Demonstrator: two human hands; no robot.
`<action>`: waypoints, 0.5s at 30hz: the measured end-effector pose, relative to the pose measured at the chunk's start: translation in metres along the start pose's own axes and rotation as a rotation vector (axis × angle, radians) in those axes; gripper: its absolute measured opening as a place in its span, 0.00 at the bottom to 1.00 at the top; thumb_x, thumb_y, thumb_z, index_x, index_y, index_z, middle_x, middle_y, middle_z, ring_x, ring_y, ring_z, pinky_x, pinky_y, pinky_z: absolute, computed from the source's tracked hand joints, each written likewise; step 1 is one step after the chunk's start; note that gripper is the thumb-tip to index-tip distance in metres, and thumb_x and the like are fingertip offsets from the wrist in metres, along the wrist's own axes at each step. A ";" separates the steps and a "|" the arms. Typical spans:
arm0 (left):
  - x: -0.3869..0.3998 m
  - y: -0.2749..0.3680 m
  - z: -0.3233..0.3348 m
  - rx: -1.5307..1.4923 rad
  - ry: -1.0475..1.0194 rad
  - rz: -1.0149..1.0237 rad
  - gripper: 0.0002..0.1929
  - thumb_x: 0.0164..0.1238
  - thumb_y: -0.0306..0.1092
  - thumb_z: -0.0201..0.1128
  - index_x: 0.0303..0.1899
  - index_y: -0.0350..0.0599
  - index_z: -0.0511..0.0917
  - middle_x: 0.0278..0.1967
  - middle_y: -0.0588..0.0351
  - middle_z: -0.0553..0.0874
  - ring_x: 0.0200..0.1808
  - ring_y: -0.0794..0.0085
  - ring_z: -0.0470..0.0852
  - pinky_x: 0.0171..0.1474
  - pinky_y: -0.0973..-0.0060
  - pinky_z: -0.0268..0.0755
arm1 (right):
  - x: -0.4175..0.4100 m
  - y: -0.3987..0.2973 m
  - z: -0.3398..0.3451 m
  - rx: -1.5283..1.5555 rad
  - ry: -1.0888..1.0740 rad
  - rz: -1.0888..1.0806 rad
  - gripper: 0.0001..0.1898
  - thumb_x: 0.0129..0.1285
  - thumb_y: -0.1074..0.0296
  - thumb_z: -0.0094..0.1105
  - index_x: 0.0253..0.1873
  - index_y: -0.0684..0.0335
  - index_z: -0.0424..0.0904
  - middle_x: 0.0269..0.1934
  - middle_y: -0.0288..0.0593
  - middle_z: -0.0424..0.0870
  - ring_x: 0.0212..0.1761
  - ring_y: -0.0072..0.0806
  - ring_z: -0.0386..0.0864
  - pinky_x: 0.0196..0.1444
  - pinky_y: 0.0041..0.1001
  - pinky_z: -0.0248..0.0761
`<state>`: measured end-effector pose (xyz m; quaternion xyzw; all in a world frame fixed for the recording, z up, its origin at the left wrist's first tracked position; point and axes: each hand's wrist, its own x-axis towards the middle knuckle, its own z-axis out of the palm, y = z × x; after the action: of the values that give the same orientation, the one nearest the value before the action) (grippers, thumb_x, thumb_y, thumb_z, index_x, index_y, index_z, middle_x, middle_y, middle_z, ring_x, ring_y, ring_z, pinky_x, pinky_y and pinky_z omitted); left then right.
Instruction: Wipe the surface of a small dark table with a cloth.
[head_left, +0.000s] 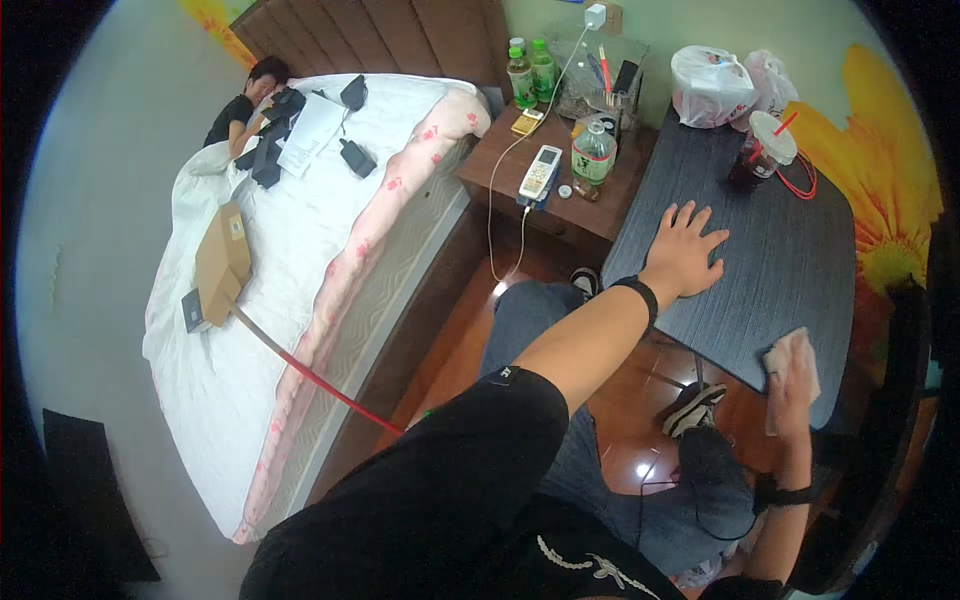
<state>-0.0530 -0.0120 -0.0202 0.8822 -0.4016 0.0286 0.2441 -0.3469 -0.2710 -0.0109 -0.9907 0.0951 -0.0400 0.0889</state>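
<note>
My left hand (684, 251) lies on the dark wood-grain table (750, 277), fingers spread, holding nothing. Near the table's lower right edge, my right hand (795, 386) presses a white tissue or cloth (791, 356) against the top; its fingers are partly blurred. A lidded plastic cup (761, 154) with a dark drink and a red straw stands beyond my left hand. Beside the cup lies a looped red cord (804, 176). White plastic bags (712, 86) sit at the table's far end.
Left of the table, a brown nightstand (480, 169) holds a clear bottle (593, 154), green-capped bottles (521, 79), a remote control (540, 172) with a white cable and a clear container (581, 75). On the bed (285, 225) are a cardboard piece (223, 259), black items and a person (240, 112).
</note>
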 end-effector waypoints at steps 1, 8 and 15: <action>0.001 0.001 -0.001 0.003 -0.015 -0.003 0.31 0.80 0.57 0.59 0.80 0.65 0.77 0.86 0.44 0.67 0.89 0.44 0.57 0.89 0.41 0.43 | 0.003 0.028 0.002 0.021 0.029 0.039 0.31 0.84 0.63 0.51 0.87 0.61 0.65 0.91 0.55 0.57 0.91 0.60 0.53 0.93 0.50 0.42; 0.000 0.003 -0.008 0.000 -0.033 -0.014 0.31 0.80 0.56 0.59 0.80 0.65 0.76 0.86 0.44 0.67 0.89 0.44 0.56 0.90 0.42 0.41 | 0.069 0.108 0.001 -0.145 -0.078 0.228 0.34 0.89 0.57 0.48 0.91 0.65 0.54 0.93 0.50 0.52 0.95 0.49 0.46 0.94 0.42 0.38; 0.000 -0.002 -0.005 0.008 -0.012 -0.019 0.31 0.79 0.57 0.60 0.80 0.65 0.77 0.86 0.44 0.67 0.89 0.44 0.57 0.89 0.42 0.43 | 0.127 0.017 0.008 -0.080 -0.063 0.189 0.29 0.89 0.54 0.46 0.87 0.57 0.66 0.91 0.53 0.56 0.92 0.55 0.53 0.92 0.49 0.45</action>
<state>-0.0508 -0.0092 -0.0163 0.8871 -0.3944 0.0226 0.2386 -0.2246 -0.3106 -0.0138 -0.9808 0.1867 0.0033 0.0555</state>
